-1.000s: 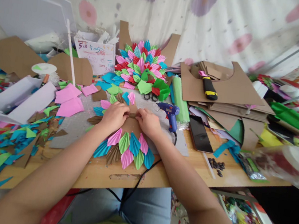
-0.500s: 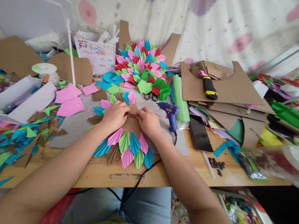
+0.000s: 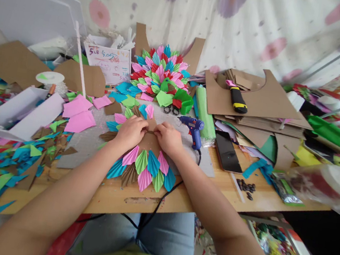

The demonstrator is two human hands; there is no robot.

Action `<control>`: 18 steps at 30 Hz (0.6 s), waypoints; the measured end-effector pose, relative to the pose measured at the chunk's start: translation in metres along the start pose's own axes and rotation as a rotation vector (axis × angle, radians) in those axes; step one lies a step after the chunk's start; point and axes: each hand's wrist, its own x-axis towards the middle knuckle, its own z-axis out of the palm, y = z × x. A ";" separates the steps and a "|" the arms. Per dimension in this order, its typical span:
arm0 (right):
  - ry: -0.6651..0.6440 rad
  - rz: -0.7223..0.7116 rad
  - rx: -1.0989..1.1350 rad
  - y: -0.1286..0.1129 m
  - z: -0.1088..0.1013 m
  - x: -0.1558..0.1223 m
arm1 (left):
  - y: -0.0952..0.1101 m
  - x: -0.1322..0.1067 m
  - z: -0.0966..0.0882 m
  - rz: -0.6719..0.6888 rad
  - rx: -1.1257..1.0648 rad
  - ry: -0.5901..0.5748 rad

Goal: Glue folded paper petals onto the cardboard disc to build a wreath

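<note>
A brown cardboard shape (image 3: 150,143) lies in front of me on the table, fringed with folded paper leaves (image 3: 145,170) in pink, green, blue and brown. My left hand (image 3: 130,132) and my right hand (image 3: 168,138) rest on its middle, fingers curled and pinched together on a small brown folded paper piece (image 3: 151,132) between them. A finished fan of coloured leaves (image 3: 162,73) stands propped behind.
A blue glue gun (image 3: 193,129) lies just right of my right hand, its cord running off the table edge. Small scissors (image 3: 171,110), a phone (image 3: 227,151), a yellow-black knife (image 3: 238,99), cardboard stacks (image 3: 263,104), pink sheets (image 3: 78,113) and paper scraps (image 3: 12,157) surround the work.
</note>
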 end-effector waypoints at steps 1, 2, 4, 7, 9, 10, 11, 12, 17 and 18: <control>-0.001 -0.006 0.002 0.000 0.000 0.000 | 0.000 0.000 0.000 0.008 0.011 -0.001; -0.003 -0.012 0.004 0.000 0.001 0.001 | 0.000 -0.001 0.001 0.011 0.019 -0.001; -0.007 -0.024 0.009 0.001 0.002 0.001 | 0.000 -0.001 0.002 0.008 0.022 0.011; 0.011 -0.042 0.021 0.002 0.004 0.002 | 0.002 -0.002 0.002 0.045 -0.020 0.078; 0.038 -0.062 0.041 0.003 0.004 0.002 | 0.004 -0.002 0.000 0.117 -0.058 0.105; 0.050 -0.070 0.051 0.002 0.004 0.002 | 0.005 -0.002 0.000 0.148 -0.070 0.101; 0.058 -0.077 0.062 0.002 0.003 0.001 | 0.005 -0.001 -0.001 0.164 -0.076 0.093; 0.064 -0.081 0.071 0.002 0.002 0.001 | 0.005 -0.001 -0.002 0.165 -0.080 0.084; 0.097 -0.087 0.103 0.000 0.000 0.000 | 0.006 0.001 -0.004 0.101 -0.112 0.082; 0.098 -0.090 0.106 0.001 0.000 -0.001 | 0.006 0.001 -0.004 0.086 -0.123 0.081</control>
